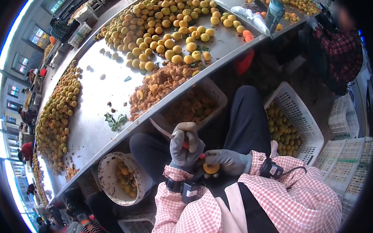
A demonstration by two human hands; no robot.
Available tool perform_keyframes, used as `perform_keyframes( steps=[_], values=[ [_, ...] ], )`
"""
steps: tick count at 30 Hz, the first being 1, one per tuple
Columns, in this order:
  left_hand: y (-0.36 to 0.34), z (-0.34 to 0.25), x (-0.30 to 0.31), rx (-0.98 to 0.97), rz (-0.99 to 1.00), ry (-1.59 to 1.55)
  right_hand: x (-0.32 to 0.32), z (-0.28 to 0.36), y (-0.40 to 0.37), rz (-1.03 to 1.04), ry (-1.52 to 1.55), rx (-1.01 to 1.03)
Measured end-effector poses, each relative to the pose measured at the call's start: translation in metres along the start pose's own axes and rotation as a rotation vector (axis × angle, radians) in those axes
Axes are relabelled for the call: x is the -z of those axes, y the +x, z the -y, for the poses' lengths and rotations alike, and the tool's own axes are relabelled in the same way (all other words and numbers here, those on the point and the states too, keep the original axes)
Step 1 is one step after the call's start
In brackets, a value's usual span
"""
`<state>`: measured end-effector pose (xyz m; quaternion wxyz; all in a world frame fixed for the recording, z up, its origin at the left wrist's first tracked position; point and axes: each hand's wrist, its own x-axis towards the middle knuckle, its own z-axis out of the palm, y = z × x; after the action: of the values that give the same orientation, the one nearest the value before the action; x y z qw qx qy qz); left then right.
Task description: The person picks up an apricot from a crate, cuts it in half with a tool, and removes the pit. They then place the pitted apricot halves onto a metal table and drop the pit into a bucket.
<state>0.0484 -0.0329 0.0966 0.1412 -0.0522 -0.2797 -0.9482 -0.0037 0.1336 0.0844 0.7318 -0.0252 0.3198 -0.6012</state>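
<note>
My left hand (185, 146), in a grey glove, is closed in a fist in front of my lap. Parts of a slim red-handled tool (185, 145) show between its fingers; what kind of tool it is I cannot make out. Close beside it, my gloved right hand (229, 162) is closed on an orange-yellow apricot (211, 168) at its fingertips. Another bit of red shows between the two hands. Behind them, under the table edge, a white basket (223, 99) contains cut apricot pieces (192, 106).
The metal table (99, 90) bears whole apricots (167, 22), brownish pieces (162, 84) and a tumbler (274, 14). A white bucket (108, 189) stands left of my knees, a basket (297, 112) of apricots on the right. Co-workers (336, 49) sit nearby; crates (344, 164) stand at right.
</note>
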Motion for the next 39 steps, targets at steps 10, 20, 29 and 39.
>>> perform_keyframes(
  steps=[10,20,29,39],
  values=[
    [0.008,-0.007,-0.009,-0.159,-0.326,0.247,-0.009,0.003,0.004,-0.314,-0.486,0.425],
    [0.004,-0.009,-0.020,-0.253,-0.241,0.225,-0.013,0.006,-0.001,-0.374,-0.742,0.508],
    [0.004,-0.007,-0.026,-0.341,-0.275,0.345,-0.018,0.001,0.001,-0.409,-0.798,0.541],
    [-0.005,-0.008,-0.035,-0.151,-0.215,0.421,-0.020,-0.003,-0.003,-0.391,-0.763,0.530]
  ],
)
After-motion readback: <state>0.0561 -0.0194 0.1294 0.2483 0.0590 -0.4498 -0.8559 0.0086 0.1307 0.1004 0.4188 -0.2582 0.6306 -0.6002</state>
